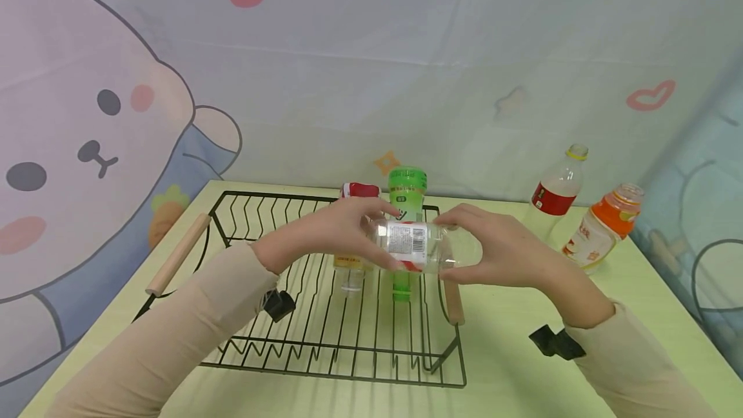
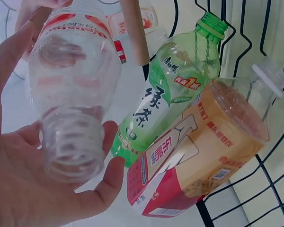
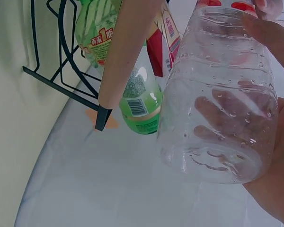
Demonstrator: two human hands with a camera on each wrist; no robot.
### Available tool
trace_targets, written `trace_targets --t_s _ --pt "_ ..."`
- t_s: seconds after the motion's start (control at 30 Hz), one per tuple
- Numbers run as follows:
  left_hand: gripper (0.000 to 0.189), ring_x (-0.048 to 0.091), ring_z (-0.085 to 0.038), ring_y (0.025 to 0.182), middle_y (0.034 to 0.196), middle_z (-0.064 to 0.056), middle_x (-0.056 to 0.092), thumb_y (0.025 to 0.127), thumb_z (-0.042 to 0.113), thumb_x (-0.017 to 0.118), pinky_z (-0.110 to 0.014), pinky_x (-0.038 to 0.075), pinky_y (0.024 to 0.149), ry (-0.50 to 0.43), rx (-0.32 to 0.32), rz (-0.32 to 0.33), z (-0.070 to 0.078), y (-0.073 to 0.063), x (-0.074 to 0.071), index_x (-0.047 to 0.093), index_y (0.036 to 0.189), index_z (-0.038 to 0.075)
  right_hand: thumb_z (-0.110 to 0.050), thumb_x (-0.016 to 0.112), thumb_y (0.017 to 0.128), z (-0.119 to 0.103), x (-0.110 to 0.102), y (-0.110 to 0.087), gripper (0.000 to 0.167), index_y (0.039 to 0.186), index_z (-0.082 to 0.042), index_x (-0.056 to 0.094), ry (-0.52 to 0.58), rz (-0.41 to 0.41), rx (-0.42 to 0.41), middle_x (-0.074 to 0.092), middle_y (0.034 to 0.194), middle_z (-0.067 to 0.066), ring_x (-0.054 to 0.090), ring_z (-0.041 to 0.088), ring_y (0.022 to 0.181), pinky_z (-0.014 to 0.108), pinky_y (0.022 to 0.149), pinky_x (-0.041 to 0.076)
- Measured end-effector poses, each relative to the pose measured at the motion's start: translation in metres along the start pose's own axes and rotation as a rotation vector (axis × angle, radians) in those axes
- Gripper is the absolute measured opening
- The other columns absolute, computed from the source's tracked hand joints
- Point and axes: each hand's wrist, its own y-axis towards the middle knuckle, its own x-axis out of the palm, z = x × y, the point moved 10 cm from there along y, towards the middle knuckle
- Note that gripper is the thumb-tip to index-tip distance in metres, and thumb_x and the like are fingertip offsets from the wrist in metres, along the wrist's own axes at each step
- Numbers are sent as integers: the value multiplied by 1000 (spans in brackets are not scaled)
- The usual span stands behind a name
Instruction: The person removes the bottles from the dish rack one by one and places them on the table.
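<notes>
A clear plastic bottle (image 1: 409, 245) with a white and red label lies sideways between both hands, above the rack's right part. My left hand (image 1: 342, 229) grips it toward its capless neck, which points left. Around the base end, the thumb and fingers of my right hand (image 1: 502, 247) hold the bottle. In the right wrist view, droplets dot the clear wall of the bottle (image 3: 217, 104). Behind it, a green tea bottle (image 2: 165, 85) and a bottle with a tan and red label (image 2: 194, 151) lean in the black wire rack (image 1: 325, 347), partly hidden in the head view.
Wooden handles (image 1: 180, 253) sit on the rack's two sides. Right of the rack, a clear bottle with a red label (image 1: 557, 189) and an orange-topped bottle (image 1: 604, 228) stand on the pale green table (image 1: 511, 353). A printed curtain (image 1: 348, 82) hangs behind.
</notes>
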Motion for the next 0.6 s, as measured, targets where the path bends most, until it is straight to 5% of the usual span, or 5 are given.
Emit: trace_targets --t_s 0.27,0.47,0.6 --pt "84 53 -27 119 128 -5 56 67 34 88 -40 48 94 -20 22 20 0 -9 -16 47 140 22 -28 84 73 13 -12 -11 61 126 -13 56 52 71 19 61 119 -3 59 18 106 42 86 51" --pt "86 57 -26 106 125 -6 55 69 33 87 -39 51 85 -50 28 30 -1 -14 -26 43 142 21 -25 83 75 30 -24 -20 61 127 -11 54 119 130 90 60 120 1 57 22 103 38 76 54" --pt "85 57 -26 107 126 -7 55 71 33 85 -39 51 85 -59 36 57 -1 -16 -34 40 142 19 -20 85 73 35 -40 -28 63 127 -9 55 113 243 89 60 121 5 58 24 102 31 75 54"
